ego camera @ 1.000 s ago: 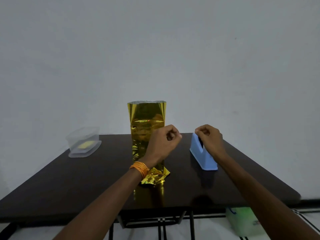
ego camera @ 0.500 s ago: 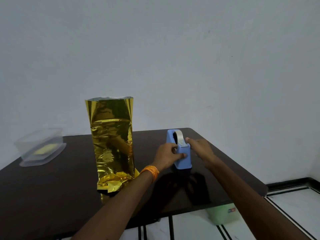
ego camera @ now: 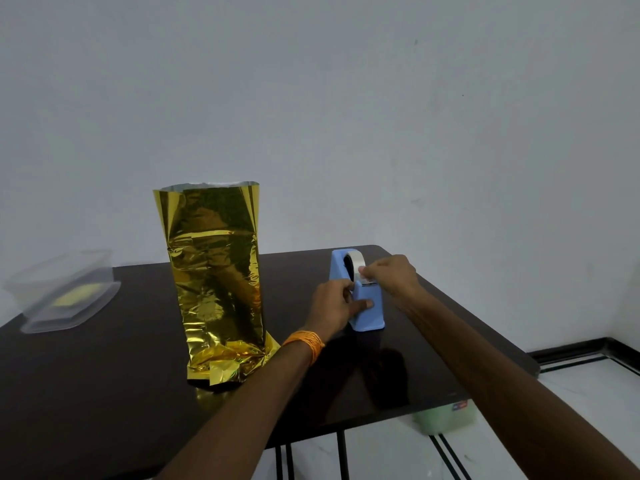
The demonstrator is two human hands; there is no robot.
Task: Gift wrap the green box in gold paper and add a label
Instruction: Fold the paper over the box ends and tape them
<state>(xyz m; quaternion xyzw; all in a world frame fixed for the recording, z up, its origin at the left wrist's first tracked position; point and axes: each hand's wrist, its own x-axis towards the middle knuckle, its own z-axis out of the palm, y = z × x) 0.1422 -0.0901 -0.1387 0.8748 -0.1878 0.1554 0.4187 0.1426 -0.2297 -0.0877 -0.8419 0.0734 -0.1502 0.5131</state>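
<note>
Gold paper (ego camera: 214,282) upright, crinkled, open-topped, left hand (ego camera: 333,306) gripping tape dispenser (ego camera: 372,315), right hand (ego camera: 390,276) pinching tape (ego camera: 355,259)

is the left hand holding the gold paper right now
No, the left hand grips the blue tape dispenser, and the gold paper stands apart to its left.

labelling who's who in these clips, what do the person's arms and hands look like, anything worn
The left forearm and right forearm are bare, with no sleeves in view. The left hand has a band of orange threads wound round its wrist. The right hand and its wrist show no watch, bracelet or glove. Rings, if any, cannot be made out.
</note>
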